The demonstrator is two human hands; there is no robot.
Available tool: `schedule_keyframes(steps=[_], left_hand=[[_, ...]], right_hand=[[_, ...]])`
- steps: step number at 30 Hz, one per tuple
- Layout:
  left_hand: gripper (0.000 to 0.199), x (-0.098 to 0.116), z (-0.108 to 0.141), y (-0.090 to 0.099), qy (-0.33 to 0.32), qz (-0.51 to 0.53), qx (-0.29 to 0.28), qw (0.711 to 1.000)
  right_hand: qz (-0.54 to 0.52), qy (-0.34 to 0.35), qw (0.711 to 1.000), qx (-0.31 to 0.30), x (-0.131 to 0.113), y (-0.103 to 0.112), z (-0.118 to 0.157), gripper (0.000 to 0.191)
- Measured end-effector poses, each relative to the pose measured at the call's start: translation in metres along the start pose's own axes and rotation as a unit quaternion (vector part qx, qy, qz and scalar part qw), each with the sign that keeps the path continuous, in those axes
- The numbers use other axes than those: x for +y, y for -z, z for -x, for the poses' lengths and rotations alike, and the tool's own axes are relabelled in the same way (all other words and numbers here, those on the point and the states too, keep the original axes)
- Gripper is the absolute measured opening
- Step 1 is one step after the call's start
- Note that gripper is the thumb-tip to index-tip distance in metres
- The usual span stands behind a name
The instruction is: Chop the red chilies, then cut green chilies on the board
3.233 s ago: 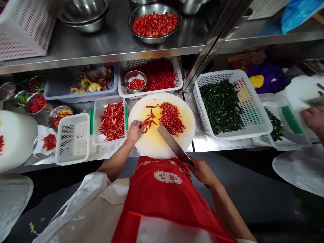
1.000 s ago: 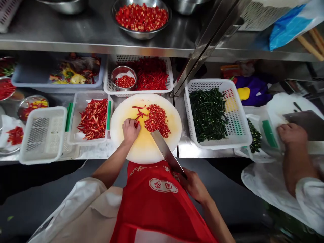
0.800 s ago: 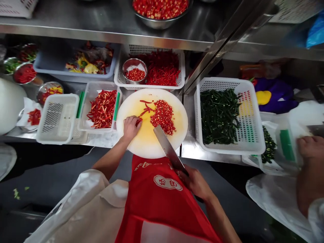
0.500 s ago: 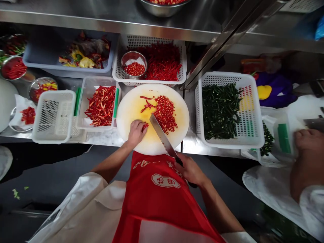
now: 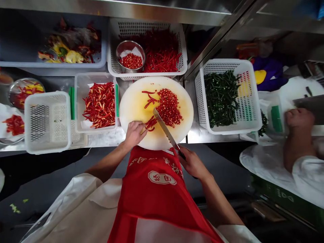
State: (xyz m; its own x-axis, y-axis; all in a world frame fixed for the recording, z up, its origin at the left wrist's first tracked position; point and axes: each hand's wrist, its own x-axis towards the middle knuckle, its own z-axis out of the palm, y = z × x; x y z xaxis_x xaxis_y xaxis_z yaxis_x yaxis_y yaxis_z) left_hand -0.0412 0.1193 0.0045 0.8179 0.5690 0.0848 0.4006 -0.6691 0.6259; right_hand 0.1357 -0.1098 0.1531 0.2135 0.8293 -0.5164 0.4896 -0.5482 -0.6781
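Note:
My right hand (image 5: 193, 162) is wrapped round the dark handle of a knife (image 5: 164, 127). Its long blade rests slantwise on the round white cutting board (image 5: 129, 98), bits of chilli stuck to it. Left of the blade lies a small bunch of whole red chillies (image 5: 151, 123). The curled fingers of my left hand (image 5: 135, 134) pinch the near ends of that bunch. Sliced chilli rings (image 5: 170, 107) are heaped right of the blade. A few loose chillies (image 5: 150, 100) lie farther up the board.
Left of the board stands a tub of red chillies (image 5: 101, 106), beside a white basket (image 5: 48, 121). Behind is a basket of red chillies (image 5: 164, 54) with a steel bowl (image 5: 130, 64). A basket of green chillies (image 5: 220, 101) stands right, near a co-worker's hand (image 5: 300, 119).
The red chillies, mostly hidden under my left hand before, now show as a bunch between its fingertips and the blade. The knife stays in my right hand. The whole view has shifted slightly.

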Motion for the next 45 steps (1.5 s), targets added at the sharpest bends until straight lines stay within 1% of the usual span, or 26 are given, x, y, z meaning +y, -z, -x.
schedule_keyframes(steps=[3,5,9,11,14,16,18,20,23,25,28,31,33,36,39,42,45], left_hand=[[0.023,0.009,-0.003,-0.004,-0.041,-0.003,-0.048,0.998],[0.023,0.014,-0.002,-0.005,-0.051,-0.017,-0.068,0.996],[0.026,0.023,0.009,-0.009,-0.045,-0.043,-0.073,0.995],[0.025,0.029,0.011,-0.012,-0.056,-0.038,-0.080,0.994],[0.023,0.037,0.003,-0.019,-0.069,-0.021,-0.082,0.994],[0.022,0.035,-0.010,-0.022,-0.058,-0.024,-0.057,0.996],[0.019,0.029,-0.024,-0.022,-0.049,-0.027,-0.026,0.998],[0.020,0.020,-0.035,-0.021,-0.056,-0.010,-0.014,0.998],[0.020,0.011,-0.042,-0.021,-0.074,0.037,-0.049,0.995],[0.020,0.009,-0.042,-0.022,-0.072,0.057,-0.068,0.993],[0.020,0.010,-0.039,-0.024,-0.067,0.076,-0.053,0.993],[0.018,0.010,-0.039,-0.025,-0.078,0.092,-0.037,0.992],[0.019,0.010,-0.040,-0.026,-0.092,0.094,-0.036,0.991],[0.022,0.011,-0.041,-0.027,-0.103,0.085,-0.036,0.990],[0.024,0.015,-0.042,-0.027,-0.089,0.080,-0.039,0.992],[0.025,0.019,-0.041,-0.028,-0.069,0.074,-0.060,0.993],[0.027,0.022,-0.040,-0.028,-0.058,0.063,-0.069,0.994]], right_hand=[[0.010,-0.017,1.000,0.007,-0.004,-0.004,0.000,0.034],[0.014,-0.018,1.000,0.014,-0.005,-0.007,-0.001,0.034],[0.008,-0.015,1.000,0.017,-0.005,-0.011,0.000,0.039],[0.004,-0.011,1.000,0.018,-0.004,-0.012,0.000,0.042],[-0.001,0.001,1.000,0.021,0.000,-0.010,0.001,0.043],[0.000,0.004,1.000,0.020,0.003,-0.006,0.001,0.042],[0.011,0.004,1.000,0.016,0.005,-0.003,0.000,0.041],[0.037,-0.004,0.999,0.012,0.007,0.000,-0.001,0.040],[0.093,-0.043,0.995,-0.004,0.009,0.001,-0.004,0.036],[0.132,-0.060,0.989,-0.020,0.009,0.004,-0.007,0.032],[0.172,-0.060,0.983,-0.033,0.009,0.014,-0.012,0.028],[0.185,-0.055,0.980,-0.043,0.005,0.029,-0.015,0.027],[0.194,-0.048,0.978,-0.052,0.000,0.036,-0.017,0.026],[0.235,-0.036,0.969,-0.068,-0.006,0.043,-0.021,0.025],[0.273,-0.021,0.958,-0.088,-0.010,0.051,-0.023,0.024],[0.291,-0.007,0.950,-0.117,-0.016,0.066,-0.022,0.024],[0.323,-0.014,0.936,-0.136,-0.024,0.079,-0.023,0.023]])
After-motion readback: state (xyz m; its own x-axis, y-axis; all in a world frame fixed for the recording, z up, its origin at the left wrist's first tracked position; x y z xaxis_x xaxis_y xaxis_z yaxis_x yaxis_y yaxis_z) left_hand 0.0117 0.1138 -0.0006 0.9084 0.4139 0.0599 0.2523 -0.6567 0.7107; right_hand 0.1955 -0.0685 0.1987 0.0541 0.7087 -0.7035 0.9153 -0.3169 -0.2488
